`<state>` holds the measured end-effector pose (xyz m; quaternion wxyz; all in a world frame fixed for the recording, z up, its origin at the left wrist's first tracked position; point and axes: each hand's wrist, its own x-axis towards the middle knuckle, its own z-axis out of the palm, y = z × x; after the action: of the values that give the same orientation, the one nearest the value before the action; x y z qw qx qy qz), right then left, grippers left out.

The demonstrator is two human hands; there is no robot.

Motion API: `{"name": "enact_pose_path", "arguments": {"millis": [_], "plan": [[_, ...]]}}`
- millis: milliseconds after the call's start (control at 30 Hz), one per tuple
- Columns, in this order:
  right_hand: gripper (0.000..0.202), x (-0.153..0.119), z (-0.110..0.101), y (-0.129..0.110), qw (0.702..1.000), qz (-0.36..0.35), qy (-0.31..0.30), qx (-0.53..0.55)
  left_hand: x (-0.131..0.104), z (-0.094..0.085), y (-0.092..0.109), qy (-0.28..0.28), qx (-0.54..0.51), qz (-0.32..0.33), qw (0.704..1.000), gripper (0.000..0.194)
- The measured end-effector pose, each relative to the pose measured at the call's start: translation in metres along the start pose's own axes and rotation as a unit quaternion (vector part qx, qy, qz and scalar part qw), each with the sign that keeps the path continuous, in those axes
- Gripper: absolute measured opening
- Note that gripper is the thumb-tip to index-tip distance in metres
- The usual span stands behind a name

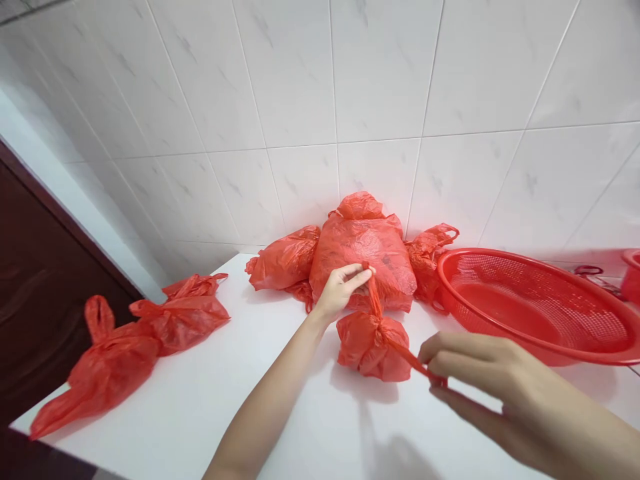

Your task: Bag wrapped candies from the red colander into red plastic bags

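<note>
A small, round red plastic bag with a knot at its top is in the middle of the head view, over the white tabletop. My left hand pinches one of its handles, stretched upward. Between the fingers of my right hand is the other handle, pulled out to the right and down. Both handles look taut and meet at the knot. What the bag contains is hidden by the plastic. Right behind my left hand stands a large, full red plastic bag.
Smaller red bags flank the large one, on its left and right. More tied red bags lie along the left edge of the white table. A red colander basket stands at right. White tiles cover the wall behind.
</note>
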<state>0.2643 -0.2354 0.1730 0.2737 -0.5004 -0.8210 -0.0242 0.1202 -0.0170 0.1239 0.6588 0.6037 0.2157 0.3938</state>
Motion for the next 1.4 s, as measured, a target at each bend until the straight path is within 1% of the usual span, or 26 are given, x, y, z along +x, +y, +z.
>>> {"name": "enact_pose_path", "arguments": {"millis": [67,133,167,200,233,333,400,467,500,567,633,667,733,767,833,900,967,1033,1067,1100,1167,1233,1267,1300,1333,1400], "plan": [[0.014,0.004,0.0,0.007,0.998,0.029,0.052,0.017,-0.016,0.012,0.013,-0.081,0.013,0.032,0.996,0.037],[0.012,0.01,0.002,0.013,0.991,0.059,0.12,0.01,-0.033,0.026,0.022,-0.15,0.015,0.037,0.988,0.036],[0.01,0.012,0.004,0.014,0.986,0.073,0.15,0.002,-0.041,0.032,0.024,-0.173,0.008,0.035,0.984,0.035],[0.009,0.014,0.006,0.015,0.982,0.084,0.168,-0.001,-0.048,0.038,0.024,-0.189,-0.003,0.031,0.982,0.035],[0.011,0.016,0.009,0.016,0.98,0.093,0.173,0.0,-0.054,0.043,0.024,-0.196,-0.017,0.023,0.98,0.035],[0.021,0.019,0.015,0.017,0.983,0.108,0.149,0.018,-0.063,0.05,0.017,-0.178,-0.072,-0.013,0.981,0.035],[0.021,0.019,0.018,0.017,0.985,0.108,0.135,0.023,-0.067,0.049,0.011,-0.161,-0.114,-0.051,0.979,0.036],[0.022,0.019,0.019,0.016,0.986,0.095,0.136,0.015,-0.073,0.048,0.003,-0.155,-0.156,-0.077,0.973,0.041],[0.023,0.019,0.018,0.015,0.986,0.085,0.142,0.008,-0.077,0.048,-0.002,-0.153,-0.163,-0.076,0.972,0.045],[0.022,0.019,0.017,0.01,0.984,0.063,0.169,-0.004,-0.089,0.049,-0.012,-0.151,-0.137,-0.041,0.978,0.055],[0.021,0.02,0.017,0.003,0.979,0.041,0.202,-0.009,-0.103,0.053,-0.023,-0.158,-0.085,-0.009,0.984,0.064],[0.021,0.02,0.017,-0.001,0.977,0.031,0.21,-0.008,-0.109,0.054,-0.028,-0.168,-0.058,-0.01,0.984,0.061],[0.022,0.02,0.018,-0.008,0.978,0.015,0.206,-0.005,-0.12,0.057,-0.037,-0.18,-0.013,-0.028,0.983,0.043],[0.023,0.02,0.018,-0.011,0.981,0.008,0.194,-0.002,-0.124,0.056,-0.041,-0.175,0.008,-0.035,0.984,0.037],[0.023,0.017,0.018,-0.014,0.987,-0.003,0.162,0.005,-0.128,0.052,-0.044,-0.14,0.051,-0.034,0.988,0.039],[0.025,0.014,0.016,-0.013,0.99,-0.016,0.138,0.001,-0.127,0.039,-0.041,-0.077,0.074,-0.028,0.994,0.044],[0.035,0.009,0.011,-0.01,0.991,-0.026,0.128,-0.011,-0.121,0.018,-0.028,0.012,0.089,-0.027,0.996,0.052],[0.043,0.006,0.005,-0.008,0.991,-0.028,0.13,-0.021,-0.112,-0.013,-0.004,0.128,0.1,-0.014,0.987,0.059],[0.044,0.004,0.001,-0.007,0.99,-0.026,0.134,-0.026,-0.105,-0.031,0.012,0.194,0.1,0.014,0.976,0.059],[0.044,0.003,-0.001,-0.006,0.99,-0.023,0.139,-0.03,-0.097,-0.051,0.029,0.257,0.102,0.055,0.959,0.058],[0.04,0.001,-0.006,-0.006,0.988,-0.015,0.149,-0.038,-0.078,-0.095,0.065,0.367,0.118,0.152,0.91,0.05],[0.035,0.0,-0.008,-0.006,0.987,-0.007,0.152,-0.043,-0.057,-0.137,0.096,0.469,0.159,0.25,0.832,0.034],[0.033,0.0,-0.009,-0.006,0.988,-0.005,0.15,-0.044,-0.048,-0.156,0.107,0.509,0.191,0.268,0.796,0.028],[0.032,0.0,-0.009,-0.005,0.988,-0.003,0.147,-0.046,-0.039,-0.172,0.115,0.529,0.2,0.27,0.78,0.024],[0.032,0.0,-0.008,-0.005,0.989,-0.002,0.142,-0.048,-0.032,-0.187,0.119,0.531,0.208,0.26,0.779,0.024],[0.032,-0.001,-0.008,-0.003,0.99,-0.003,0.129,-0.056,-0.024,-0.208,0.117,0.536,0.215,0.219,0.787,0.029]]}}
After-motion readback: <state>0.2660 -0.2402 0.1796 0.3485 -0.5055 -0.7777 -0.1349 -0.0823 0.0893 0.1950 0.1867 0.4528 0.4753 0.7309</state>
